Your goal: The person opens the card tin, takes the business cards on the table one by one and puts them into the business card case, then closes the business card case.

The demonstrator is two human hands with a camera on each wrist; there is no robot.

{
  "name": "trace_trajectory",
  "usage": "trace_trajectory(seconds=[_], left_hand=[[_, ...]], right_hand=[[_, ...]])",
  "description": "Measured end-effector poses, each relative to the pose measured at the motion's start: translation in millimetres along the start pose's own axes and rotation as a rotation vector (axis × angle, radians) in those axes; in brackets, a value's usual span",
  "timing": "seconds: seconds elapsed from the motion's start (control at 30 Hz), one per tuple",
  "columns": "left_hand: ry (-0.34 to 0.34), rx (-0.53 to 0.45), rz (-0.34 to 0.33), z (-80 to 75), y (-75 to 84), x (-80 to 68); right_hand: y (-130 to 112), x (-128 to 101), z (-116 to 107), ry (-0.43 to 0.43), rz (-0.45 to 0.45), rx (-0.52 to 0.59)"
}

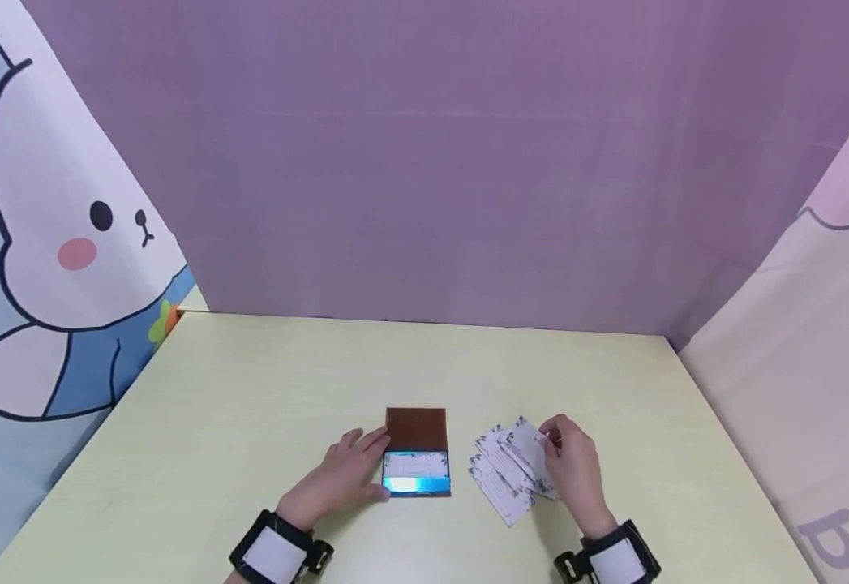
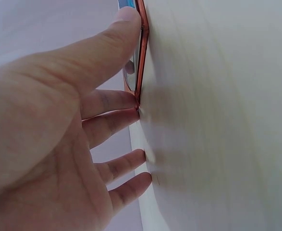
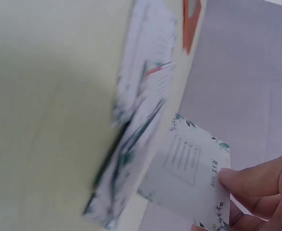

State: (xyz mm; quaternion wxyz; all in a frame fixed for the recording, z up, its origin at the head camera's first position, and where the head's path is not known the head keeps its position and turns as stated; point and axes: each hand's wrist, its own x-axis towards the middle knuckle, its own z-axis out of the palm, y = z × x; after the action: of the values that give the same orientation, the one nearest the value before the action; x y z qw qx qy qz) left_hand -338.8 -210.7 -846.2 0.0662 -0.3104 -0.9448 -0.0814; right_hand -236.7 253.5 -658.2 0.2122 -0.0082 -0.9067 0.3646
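Left hand (image 1: pixel 344 474) lies flat on the pale yellow-green bench (image 1: pixel 249 389), fingers straight, grip wide open w/ nothing in it; fingertips (image 2: pixel 131 100) touch the left edge of the open brown card case w/ shiny blue pocket (image 1: pixel 417 450). Right hand (image 1: pixel 573 470) pinches one white floral-printed card (image 3: pixel 189 168) btwn thumb & fingers, lifted just over the loose fanned pile of white printed cards (image 1: pixel 508 474), which sits on the bench near the case's right side.

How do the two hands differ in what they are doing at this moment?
The left hand lies with straight fingers against the open brown card case; the right hand pinches one card lifted off the spread pile of cards. The left's grip closes on nothing; the right's does. Both wear wrist cameras.
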Motion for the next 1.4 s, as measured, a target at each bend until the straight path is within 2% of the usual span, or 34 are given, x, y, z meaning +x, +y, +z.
trace_trajectory(seconds=[0.1, 0.17, 0.23, 0.33, 0.67, 0.83, 1.07, 1.23, 1.4], left_hand=[[-0.008, 0.001, -0.009, -3.7, 1.9, -1.4], [-0.012, 0.000, -0.015, -5.3, 2.8, -2.4], [-0.017, 0.001, -0.016, -6.5, 3.6, -3.3], [-0.025, 0.003, -0.018, -8.0, 4.9, -4.4], [-0.033, -0.012, -0.027, -13.0, 9.4, -6.3], [-0.033, -0.009, -0.033, -14.5, 12.3, -7.8], [-0.015, 0.000, -0.032, -11.0, 12.6, -7.1], [0.003, -0.012, -0.018, -4.6, 10.9, -6.5], [0.041, -0.009, 0.007, -0.4, 8.8, -5.6]], right_hand=[[106.0, 15.0, 69.8, 0.051, -0.113, 0.058], [145.1, 22.8, 103.5, 0.058, -0.156, 0.082], [165.8, 29.1, 129.6, 0.062, -0.192, 0.056], [159.0, 36.3, 149.9, 0.013, -0.204, 0.082], [94.7, 43.4, 195.2, -0.101, -0.231, 0.185], [64.4, 40.6, 209.6, -0.154, -0.252, 0.255], [24.2, 32.8, 222.1, -0.225, -0.284, 0.287], [13.7, 27.4, 233.9, -0.239, -0.288, 0.289], [21.8, 31.1, 250.8, -0.231, -0.285, 0.296]])
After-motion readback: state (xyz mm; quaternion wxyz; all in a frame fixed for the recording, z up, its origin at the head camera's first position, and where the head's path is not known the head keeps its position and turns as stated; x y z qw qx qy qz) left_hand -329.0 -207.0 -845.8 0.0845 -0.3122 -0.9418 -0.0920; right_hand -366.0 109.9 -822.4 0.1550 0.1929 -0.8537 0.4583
